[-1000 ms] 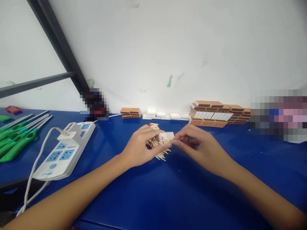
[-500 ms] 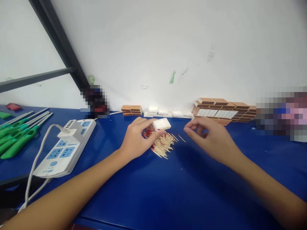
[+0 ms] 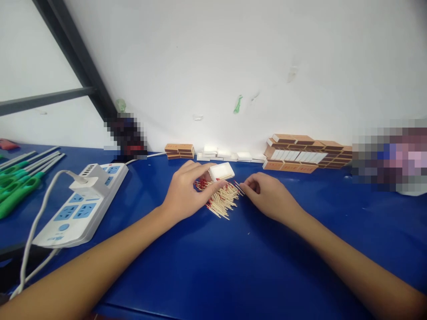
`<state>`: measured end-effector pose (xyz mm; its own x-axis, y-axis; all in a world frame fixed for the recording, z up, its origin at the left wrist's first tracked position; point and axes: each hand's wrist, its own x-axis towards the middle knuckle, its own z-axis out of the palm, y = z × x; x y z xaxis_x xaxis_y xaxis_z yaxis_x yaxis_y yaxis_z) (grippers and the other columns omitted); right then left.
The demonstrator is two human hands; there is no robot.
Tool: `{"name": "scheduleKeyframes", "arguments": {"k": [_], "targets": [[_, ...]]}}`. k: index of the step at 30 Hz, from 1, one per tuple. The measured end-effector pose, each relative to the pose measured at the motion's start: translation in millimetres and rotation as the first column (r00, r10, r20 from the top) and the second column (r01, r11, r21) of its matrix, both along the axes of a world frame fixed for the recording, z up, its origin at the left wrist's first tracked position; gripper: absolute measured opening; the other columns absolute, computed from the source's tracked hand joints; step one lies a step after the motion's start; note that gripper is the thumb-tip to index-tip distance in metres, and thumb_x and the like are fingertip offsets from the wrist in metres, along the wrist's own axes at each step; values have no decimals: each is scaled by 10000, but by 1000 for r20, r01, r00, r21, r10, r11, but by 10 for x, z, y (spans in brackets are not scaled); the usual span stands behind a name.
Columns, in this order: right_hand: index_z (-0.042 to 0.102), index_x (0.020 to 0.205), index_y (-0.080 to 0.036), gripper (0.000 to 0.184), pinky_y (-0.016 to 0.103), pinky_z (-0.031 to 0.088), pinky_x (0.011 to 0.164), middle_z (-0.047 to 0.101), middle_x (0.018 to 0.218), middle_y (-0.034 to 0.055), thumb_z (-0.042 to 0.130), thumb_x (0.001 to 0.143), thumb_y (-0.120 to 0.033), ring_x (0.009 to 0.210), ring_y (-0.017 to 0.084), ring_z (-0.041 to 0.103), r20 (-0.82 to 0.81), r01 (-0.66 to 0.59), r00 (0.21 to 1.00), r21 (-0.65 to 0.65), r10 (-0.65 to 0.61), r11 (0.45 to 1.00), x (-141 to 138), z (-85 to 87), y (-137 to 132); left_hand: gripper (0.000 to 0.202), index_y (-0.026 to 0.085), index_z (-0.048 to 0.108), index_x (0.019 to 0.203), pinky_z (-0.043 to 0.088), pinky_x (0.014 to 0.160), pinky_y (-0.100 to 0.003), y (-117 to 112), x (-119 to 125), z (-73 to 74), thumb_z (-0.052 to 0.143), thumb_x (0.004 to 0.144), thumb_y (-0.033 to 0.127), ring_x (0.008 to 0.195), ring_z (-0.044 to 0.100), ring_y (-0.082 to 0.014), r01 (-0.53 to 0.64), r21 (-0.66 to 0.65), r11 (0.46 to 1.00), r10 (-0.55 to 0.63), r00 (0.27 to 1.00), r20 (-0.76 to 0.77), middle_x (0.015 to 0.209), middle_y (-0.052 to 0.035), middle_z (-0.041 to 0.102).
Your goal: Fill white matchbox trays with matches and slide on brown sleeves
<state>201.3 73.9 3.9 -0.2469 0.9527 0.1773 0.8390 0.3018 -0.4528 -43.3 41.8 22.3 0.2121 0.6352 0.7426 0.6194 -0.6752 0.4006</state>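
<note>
Two bare arms are seen, the left forearm (image 3: 110,255) entered from seven o'clock and the right forearm (image 3: 343,255) from four o'clock. Both are shown slim and smooth in outline, broadened towards the picture's edge and narrowed evenly to slender wrists. The left hand (image 3: 183,191), placed towards eight o'clock from the centre, and the right hand (image 3: 271,198), towards four o'clock, are seen bare, with slim, tapered fingers. Nails and finer skin markings cannot be made out clearly.
</note>
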Motion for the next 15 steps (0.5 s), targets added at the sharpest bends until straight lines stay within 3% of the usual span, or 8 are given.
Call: {"name": "scheduleKeyframes", "arguments": {"k": [8, 15], "targets": [[681, 850, -214, 262, 339, 417, 677, 700, 907, 59, 659, 939, -459, 808, 220, 620, 26, 27, 999, -58, -25, 998, -141, 37, 48, 333, 206, 773, 1137, 470, 696, -326, 5, 13, -7, 784, 915, 454, 728, 552, -172, -12, -19, 1000, 13, 1000, 9, 761, -1, 680], [681, 839, -215, 249, 339, 414, 670, 705, 899, 59, 615, 962, -420, 804, 221, 628, 84, -18, 996, -118, 28, 993, -140, 91, 35, 385, 204, 763, 1178, 481, 696, -333, 12, -7, -16, 734, 943, 508, 727, 545, -177, -8, -34, 999, 8, 1000, 9, 756, -10, 685]]}}
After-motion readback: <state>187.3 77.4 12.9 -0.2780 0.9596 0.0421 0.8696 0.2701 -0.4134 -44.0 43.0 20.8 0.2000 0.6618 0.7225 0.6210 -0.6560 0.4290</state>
